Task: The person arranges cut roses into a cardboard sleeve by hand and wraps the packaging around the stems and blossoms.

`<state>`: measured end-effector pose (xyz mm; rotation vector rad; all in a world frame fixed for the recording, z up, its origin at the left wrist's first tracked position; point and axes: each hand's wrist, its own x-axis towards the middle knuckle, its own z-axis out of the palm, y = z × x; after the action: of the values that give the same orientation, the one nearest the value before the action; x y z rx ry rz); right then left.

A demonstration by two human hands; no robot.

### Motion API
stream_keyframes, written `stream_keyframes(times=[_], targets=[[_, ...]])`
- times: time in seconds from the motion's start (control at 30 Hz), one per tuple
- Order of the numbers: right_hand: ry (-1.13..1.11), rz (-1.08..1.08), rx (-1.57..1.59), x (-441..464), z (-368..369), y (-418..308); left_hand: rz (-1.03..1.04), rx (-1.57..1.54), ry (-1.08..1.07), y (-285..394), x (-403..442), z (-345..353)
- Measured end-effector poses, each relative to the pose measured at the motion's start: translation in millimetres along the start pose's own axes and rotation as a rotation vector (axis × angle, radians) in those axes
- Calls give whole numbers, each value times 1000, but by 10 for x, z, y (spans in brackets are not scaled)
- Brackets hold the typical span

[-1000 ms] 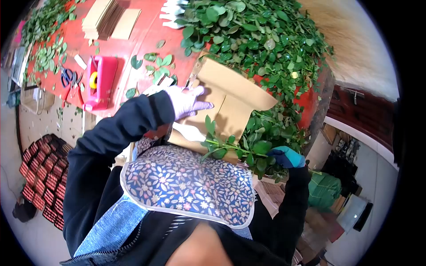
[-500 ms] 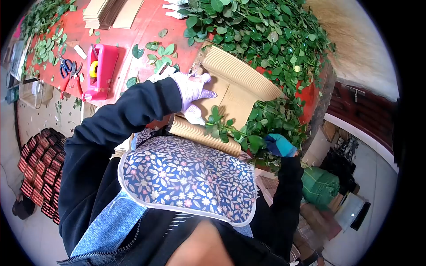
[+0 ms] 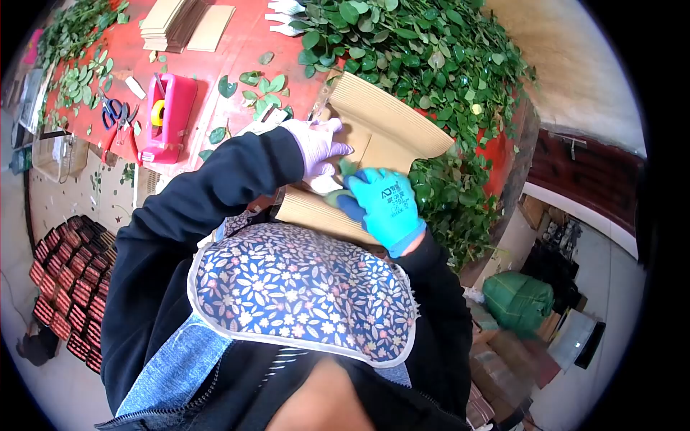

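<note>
Ribbed tan cardboard, its sides curled, lies at the red worktop's edge beneath the left hand's spread grip, as the turquoise-gloved right hand's grip, its hold unclear, meets green leaves.

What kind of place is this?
Probably a flower-packing workshop: there's a big pile of leafy stems, a stack of cardboard pieces, and a pink tape dispenser.
</note>
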<state>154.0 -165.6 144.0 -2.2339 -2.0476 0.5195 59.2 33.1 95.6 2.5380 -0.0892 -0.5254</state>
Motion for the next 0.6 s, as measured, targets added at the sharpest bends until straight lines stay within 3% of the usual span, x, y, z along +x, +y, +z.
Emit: stream_keyframes(times=[0.1,0.17,0.3,0.4,0.5,0.6], targets=[[-47,34,-92,36,124,78,-7,54,-2,3,10,-35],[113,-38,-94,80,127,36,97,55,91,-124,31,64],[121,-108,109,153,147,103,145,60,125,-259,129,219],[94,-54,123,146,216,108,175,-76,268,-252,33,166],[25,11,160,171,245,108,306,-250,598,-329,-117,264],[45,13,152,150,266,125,85,-295,609,-313,-480,366]])
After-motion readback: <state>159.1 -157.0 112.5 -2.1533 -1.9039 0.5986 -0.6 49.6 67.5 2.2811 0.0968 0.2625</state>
